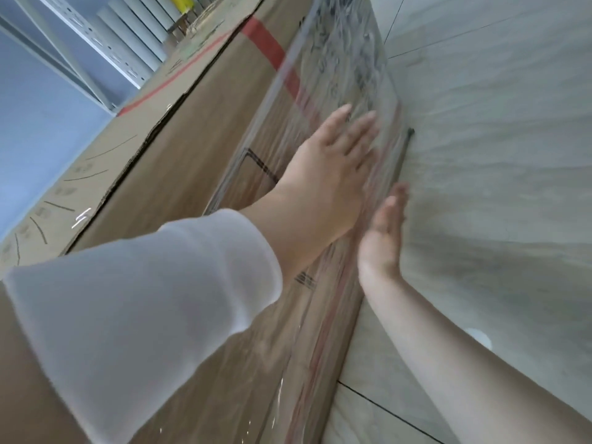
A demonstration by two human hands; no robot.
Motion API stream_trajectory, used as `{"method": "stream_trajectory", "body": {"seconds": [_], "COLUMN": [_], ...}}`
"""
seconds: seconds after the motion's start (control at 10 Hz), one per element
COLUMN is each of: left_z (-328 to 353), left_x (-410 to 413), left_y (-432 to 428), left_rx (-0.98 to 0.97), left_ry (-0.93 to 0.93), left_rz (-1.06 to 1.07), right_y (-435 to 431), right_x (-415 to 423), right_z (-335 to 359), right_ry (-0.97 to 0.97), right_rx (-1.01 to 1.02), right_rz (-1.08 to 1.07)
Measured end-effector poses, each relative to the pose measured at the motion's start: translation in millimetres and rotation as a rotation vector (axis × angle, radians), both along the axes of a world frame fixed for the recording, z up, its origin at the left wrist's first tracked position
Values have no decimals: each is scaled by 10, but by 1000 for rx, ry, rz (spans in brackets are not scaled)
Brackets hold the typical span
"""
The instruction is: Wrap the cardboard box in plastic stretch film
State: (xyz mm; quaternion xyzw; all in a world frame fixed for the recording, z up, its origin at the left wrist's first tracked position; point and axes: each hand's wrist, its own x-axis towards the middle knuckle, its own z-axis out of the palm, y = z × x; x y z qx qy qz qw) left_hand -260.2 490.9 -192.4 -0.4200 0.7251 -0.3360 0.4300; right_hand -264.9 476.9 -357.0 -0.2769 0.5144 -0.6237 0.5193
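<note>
The large brown cardboard box (198, 161) lies on the pale grey tiled floor (496, 187), its long side face covered by a clear, wrinkled sheet of plastic stretch film (339, 72). The left hand (330, 168), coming out of a white sleeve (144, 302), lies flat on that filmed face with fingers spread and nothing pinched. The right hand (382, 232) sits lower on the box, at the edge nearest the floor, fingers straight and held together, pressing edge-on against the film; it grips nothing either.

The likely risk is the film itself. It looks creased and loosely bunched along the box's lower edge, so smoothing too hard or unevenly could trap wrinkles, tear the thin sheet, or let it peel back where it is not yet stuck to itself. Neither hand holds the film's free end, and no roll can be made out, so tension may slacken.

Counted: one box, one run of film, two hands, one red tape stripe (272, 56) crossing the box's side, and one grey metal shelving frame (86, 36) beyond the box's far top.
</note>
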Motion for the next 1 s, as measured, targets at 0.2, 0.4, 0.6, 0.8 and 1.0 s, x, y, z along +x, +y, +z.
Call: {"method": "stream_trajectory", "body": {"seconds": [0.2,0.4,0.6,0.8,1.0], "left_z": [52,274,425,427,420], "left_x": [269,339,291,557,601], "left_y": [-33,643,934,1321,1648], "left_rx": [-13,-58,-59,-28,93], "left_ry": [-145,-33,-28,-109,-164], "left_rz": [38,-3,78,141,144], "right_y": [195,682,1162,2032,2430], "right_x": [368,271,467,775,341], "right_z": [62,90,185,356,188], "right_ry": [216,92,118,236,345], "right_rx": [27,18,61,-108,-178], "right_rz": [202,-25,87,212,815]}}
